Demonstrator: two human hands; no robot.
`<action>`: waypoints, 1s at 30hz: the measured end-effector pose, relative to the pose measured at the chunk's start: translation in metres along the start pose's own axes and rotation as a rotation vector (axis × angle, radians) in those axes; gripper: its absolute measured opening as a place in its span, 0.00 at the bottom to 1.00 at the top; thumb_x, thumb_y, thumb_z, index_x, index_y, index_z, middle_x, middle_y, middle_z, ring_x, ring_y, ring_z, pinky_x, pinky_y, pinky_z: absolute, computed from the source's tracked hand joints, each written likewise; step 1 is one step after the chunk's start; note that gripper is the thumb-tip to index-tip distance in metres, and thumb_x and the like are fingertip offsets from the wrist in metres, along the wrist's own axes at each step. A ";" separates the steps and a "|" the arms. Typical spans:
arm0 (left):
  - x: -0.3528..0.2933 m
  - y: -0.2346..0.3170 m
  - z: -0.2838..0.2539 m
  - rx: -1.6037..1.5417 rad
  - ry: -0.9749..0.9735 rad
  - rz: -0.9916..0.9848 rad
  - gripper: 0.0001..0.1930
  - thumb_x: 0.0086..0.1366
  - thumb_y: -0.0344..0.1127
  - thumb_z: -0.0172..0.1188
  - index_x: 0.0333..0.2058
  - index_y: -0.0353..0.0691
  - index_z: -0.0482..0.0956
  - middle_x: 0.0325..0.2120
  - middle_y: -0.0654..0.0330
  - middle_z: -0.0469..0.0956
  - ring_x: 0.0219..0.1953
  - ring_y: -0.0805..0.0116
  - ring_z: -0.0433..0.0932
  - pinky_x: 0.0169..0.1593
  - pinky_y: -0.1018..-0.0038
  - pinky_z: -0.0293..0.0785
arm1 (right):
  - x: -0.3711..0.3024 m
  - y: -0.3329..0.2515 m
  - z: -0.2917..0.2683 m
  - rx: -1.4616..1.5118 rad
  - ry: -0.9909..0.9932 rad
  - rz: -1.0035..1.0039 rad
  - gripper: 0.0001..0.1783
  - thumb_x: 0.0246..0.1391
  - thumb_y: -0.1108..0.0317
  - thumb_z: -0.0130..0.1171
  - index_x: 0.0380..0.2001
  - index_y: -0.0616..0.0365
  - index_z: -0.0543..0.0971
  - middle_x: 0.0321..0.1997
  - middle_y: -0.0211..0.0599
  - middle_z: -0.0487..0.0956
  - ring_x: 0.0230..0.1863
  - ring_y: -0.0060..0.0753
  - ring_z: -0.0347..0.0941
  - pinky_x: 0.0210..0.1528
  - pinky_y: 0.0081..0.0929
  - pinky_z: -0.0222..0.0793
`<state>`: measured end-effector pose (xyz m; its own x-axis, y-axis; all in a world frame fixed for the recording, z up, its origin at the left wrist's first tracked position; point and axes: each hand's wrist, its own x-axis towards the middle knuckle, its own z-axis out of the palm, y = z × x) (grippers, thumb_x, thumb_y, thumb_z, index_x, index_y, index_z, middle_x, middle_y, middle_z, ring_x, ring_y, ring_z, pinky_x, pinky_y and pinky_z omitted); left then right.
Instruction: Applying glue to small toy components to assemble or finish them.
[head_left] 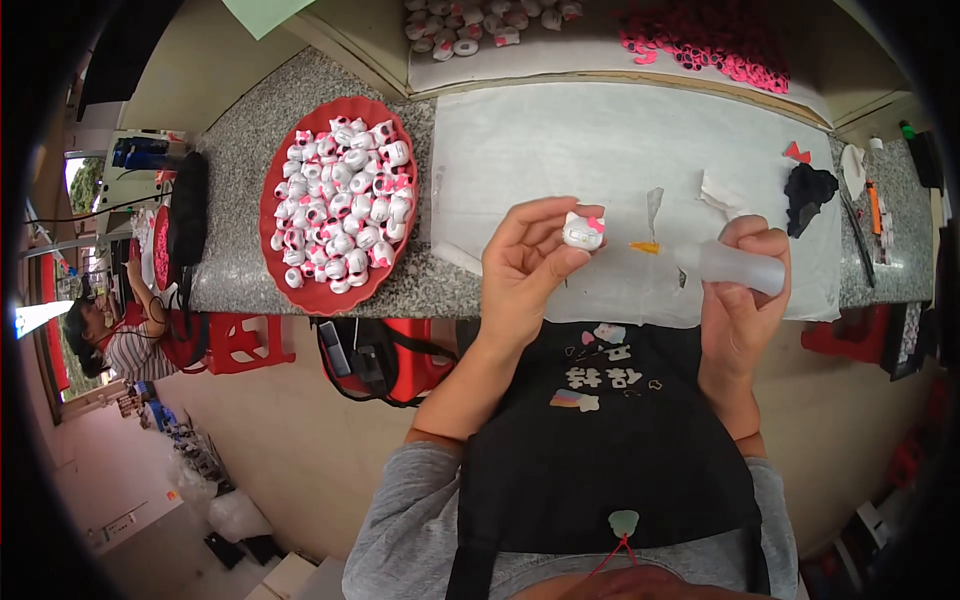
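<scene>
My left hand (520, 265) pinches a small white cat-head piece (583, 233) with a pink bow between thumb and fingers, raised over the white paper (530, 140). My right hand (742, 315) is wrapped round a translucent squeeze bottle (745, 268), tilted on its side. Its yellow tip (645, 247) points left toward the piece, with a gap between them. To the left of my left hand, a red scalloped tray (335, 303) is heaped with similar white and pink cat-head pieces (345, 205).
On the raised shelf at the back lie more white pieces (460, 45) and a pile of pink bows (715, 50). A black cloth (808, 198), red bow-shaped piece (797, 152) and orange pen (874, 210) lie at right. A person (130, 345) sits at far left, near a red stool (245, 345).
</scene>
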<state>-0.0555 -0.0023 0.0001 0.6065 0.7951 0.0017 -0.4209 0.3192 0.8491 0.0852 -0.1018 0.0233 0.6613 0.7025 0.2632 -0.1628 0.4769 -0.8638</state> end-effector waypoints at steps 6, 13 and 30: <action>-0.010 -0.006 -0.005 -0.054 0.013 0.045 0.18 0.48 0.23 0.54 0.39 0.32 0.63 0.37 0.49 0.68 0.36 0.64 0.71 0.42 0.70 0.68 | -0.011 -0.001 0.005 -0.309 -0.257 -0.334 0.22 0.26 0.73 0.66 0.28 0.57 0.66 0.29 0.35 0.64 0.24 0.23 0.64 0.25 0.17 0.61; -0.011 -0.006 -0.011 -0.039 -0.003 0.067 0.18 0.47 0.22 0.53 0.39 0.32 0.63 0.37 0.48 0.67 0.37 0.65 0.70 0.43 0.68 0.67 | -0.016 -0.002 0.014 -0.393 -0.324 -0.374 0.24 0.22 0.75 0.68 0.28 0.56 0.67 0.28 0.34 0.65 0.21 0.23 0.64 0.21 0.15 0.61; -0.011 -0.008 -0.011 -0.076 -0.004 0.025 0.19 0.48 0.24 0.54 0.40 0.32 0.62 0.36 0.49 0.68 0.35 0.63 0.72 0.41 0.70 0.67 | -0.014 0.000 0.012 -0.444 -0.342 -0.398 0.25 0.22 0.76 0.67 0.28 0.56 0.66 0.29 0.35 0.65 0.21 0.23 0.63 0.21 0.16 0.61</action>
<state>-0.0669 -0.0080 -0.0123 0.5977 0.8013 0.0245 -0.4860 0.3379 0.8060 0.0668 -0.1055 0.0253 0.3286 0.6804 0.6551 0.4085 0.5230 -0.7481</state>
